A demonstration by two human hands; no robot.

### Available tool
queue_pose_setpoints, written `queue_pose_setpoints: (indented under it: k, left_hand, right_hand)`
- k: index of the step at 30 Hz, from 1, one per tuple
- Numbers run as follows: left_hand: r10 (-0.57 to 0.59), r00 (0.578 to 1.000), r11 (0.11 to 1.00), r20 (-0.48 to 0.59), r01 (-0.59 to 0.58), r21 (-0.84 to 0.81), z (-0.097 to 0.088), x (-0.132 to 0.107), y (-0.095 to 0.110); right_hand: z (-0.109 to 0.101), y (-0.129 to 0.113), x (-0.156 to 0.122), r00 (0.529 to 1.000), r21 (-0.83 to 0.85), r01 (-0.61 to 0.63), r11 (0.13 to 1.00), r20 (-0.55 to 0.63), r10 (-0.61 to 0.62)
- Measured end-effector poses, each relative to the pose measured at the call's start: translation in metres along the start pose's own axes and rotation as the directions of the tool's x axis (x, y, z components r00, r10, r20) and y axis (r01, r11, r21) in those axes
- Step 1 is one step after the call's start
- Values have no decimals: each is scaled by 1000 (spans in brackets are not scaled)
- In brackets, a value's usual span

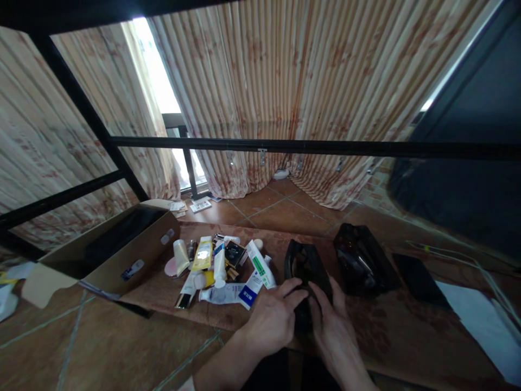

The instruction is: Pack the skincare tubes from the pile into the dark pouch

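Note:
A small black bag point(299, 252) stands with its mouth open on the brown cloth-covered surface point(366, 331) in front of me. My left hand point(273, 317) holds its near left side, with curled fingers at the mouth. On the right side, my right hand point(332, 320) grips the rim, its fingers bent along the edge. What lies inside the bag is too dark to make out. Left of my hands is a pile of toiletries, among them a white and green tube point(259, 263), a blue and white tube point(251, 290) and a yellow tube point(203, 253).
Beyond my right hand sits another black bag point(358, 260) with a shiny side. Farther right lie a dark flat pad point(419, 278), white paper point(478, 320) and a cable point(459, 260). A cardboard box point(157, 252) is at the left. Behind runs a black metal bar point(301, 145).

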State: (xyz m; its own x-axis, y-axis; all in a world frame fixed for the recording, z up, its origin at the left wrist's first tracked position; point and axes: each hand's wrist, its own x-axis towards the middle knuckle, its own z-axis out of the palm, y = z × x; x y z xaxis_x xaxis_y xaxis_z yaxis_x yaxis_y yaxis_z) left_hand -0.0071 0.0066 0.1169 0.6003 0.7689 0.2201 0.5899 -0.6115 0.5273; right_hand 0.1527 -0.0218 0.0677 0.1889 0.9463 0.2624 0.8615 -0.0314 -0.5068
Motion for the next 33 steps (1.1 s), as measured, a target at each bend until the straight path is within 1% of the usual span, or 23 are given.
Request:
queue_pose_setpoints:
  k: [3,6,9,11,14,17,19,21,23,24,26,29,33]
  left_hand:
    - [-16,1000,1000,-20,15,-26,-3,-4,6]
    - [-60,995,994,-76,53,-91,-5,-11,4]
    - [-141,975,981,-173,114,-159,-6,-22,-7]
    - [-210,946,968,-245,166,-189,-8,-31,-19]
    - [-332,873,937,-356,264,-228,-15,-46,-40]
    - [-442,773,897,-455,374,-236,-24,-61,-59]
    - [-480,704,873,-524,443,-204,-30,-68,-70]
    - [-498,643,846,-582,508,-162,-33,-73,-81]
    - [-513,607,814,-606,569,-118,-33,-76,-91]
    - [-523,600,797,-605,595,-99,-32,-76,-95]
    - [-546,601,771,-584,633,-70,-30,-76,-101]
    - [-572,615,751,-542,659,-45,-25,-74,-107]
    - [-566,637,745,-523,667,7,-19,-70,-111]
  right_hand:
    - [0,-1,-1,1000,-7,-6,1000,6,6]
    - [-1,0,-2,1000,-39,-2,999,3,2]
    - [-1,0,-2,999,-80,40,996,-29,-43]
    - [-1,1,-1,997,-103,62,993,-49,-67]
    - [-1,2,0,996,-117,61,991,-51,-67]
    - [-1,2,0,997,-122,52,991,-49,-58]
    - [0,2,0,997,-125,52,991,-49,-58]
    - [0,2,0,998,-128,41,991,-45,-47]
    - [1,2,0,999,-130,30,991,-40,-35]
    - [1,2,0,998,-131,31,991,-42,-36]
    - [2,3,0,997,-132,41,990,-55,-49]
    - [2,5,1,995,-131,64,989,-71,-74]
    - [2,3,1,996,-144,49,988,-71,-60]
